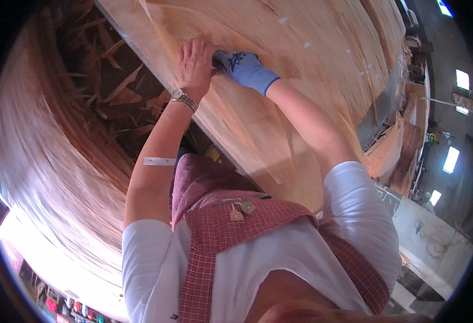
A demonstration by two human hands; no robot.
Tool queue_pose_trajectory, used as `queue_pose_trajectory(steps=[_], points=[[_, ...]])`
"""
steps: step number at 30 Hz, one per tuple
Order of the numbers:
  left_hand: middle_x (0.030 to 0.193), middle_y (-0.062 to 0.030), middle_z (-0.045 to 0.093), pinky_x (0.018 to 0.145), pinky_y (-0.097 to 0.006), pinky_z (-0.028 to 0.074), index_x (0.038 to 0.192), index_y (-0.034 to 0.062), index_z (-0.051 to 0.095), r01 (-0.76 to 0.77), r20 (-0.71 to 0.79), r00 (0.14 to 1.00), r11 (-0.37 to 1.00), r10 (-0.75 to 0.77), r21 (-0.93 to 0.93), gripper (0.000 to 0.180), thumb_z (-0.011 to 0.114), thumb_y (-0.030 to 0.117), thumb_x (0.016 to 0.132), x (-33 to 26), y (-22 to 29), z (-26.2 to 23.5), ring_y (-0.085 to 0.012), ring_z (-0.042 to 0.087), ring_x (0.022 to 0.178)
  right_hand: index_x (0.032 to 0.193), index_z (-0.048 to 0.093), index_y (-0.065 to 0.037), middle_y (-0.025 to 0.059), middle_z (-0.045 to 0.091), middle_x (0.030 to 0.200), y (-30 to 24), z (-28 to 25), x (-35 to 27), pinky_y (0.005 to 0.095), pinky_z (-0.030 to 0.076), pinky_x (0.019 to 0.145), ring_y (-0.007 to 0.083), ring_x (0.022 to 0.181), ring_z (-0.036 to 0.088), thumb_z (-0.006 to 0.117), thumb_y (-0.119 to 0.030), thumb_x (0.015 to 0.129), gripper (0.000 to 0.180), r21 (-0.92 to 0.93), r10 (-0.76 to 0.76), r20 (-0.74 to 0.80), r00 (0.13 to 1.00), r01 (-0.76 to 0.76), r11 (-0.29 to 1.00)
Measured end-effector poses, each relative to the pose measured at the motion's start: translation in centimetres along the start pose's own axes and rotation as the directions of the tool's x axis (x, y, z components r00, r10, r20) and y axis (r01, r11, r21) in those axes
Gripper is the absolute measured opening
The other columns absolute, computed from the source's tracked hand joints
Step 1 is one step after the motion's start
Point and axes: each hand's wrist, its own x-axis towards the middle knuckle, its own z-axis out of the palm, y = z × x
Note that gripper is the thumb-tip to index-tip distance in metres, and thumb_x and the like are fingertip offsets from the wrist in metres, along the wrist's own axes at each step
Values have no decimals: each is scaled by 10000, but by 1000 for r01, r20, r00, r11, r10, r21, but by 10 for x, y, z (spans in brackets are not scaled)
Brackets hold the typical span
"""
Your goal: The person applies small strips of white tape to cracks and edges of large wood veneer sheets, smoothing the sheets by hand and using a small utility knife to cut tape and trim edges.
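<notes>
A thin wood veneer sheet (pixel 279 113) lay across the bench, filling the upper centre. The bare left hand (pixel 193 62) pressed flat on it; the right hand (pixel 244 69) (blue-gloved) gripped something small and dark beside it. Veneer scraps (pixel 104 81) crowded below the bench edge (pixel 156 75), upper left.

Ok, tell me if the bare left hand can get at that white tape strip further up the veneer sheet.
Probably yes: the left hand rests on the veneer sheet, and nothing lies between it and the white tape strip.
</notes>
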Motion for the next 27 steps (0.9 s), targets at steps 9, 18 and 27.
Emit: queue_pose_trajectory(steps=[9,18,27], points=[[1369,-113,451,1005,-419,441,1426,187,451,77,155,986,987,-55,-144,852,846,319,683,0,15,16,-330,452,1226,1207,520,-112,181,705,934,13,-5,-15,496,551,640,346,830,702,492,-324,974,316,-83,-66,51,996,70,994],[1423,-89,421,1074,-480,363,1436,238,450,-60,203,979,956,0,288,765,783,273,748,4,44,33,-311,407,1292,1133,534,-101,131,676,712,32,49,-186,456,486,453,299,570,667,444,-331,1016,273,-63,325,-57,944,-329,942],[1525,-60,353,1127,-522,307,1379,273,487,-111,403,909,994,108,-16,717,787,424,745,-44,132,35,-332,283,1422,1111,493,-79,112,653,639,-12,72,-243,457,468,397,272,546,669,446,-310,1018,254,-171,491,-15,871,-486,857]])
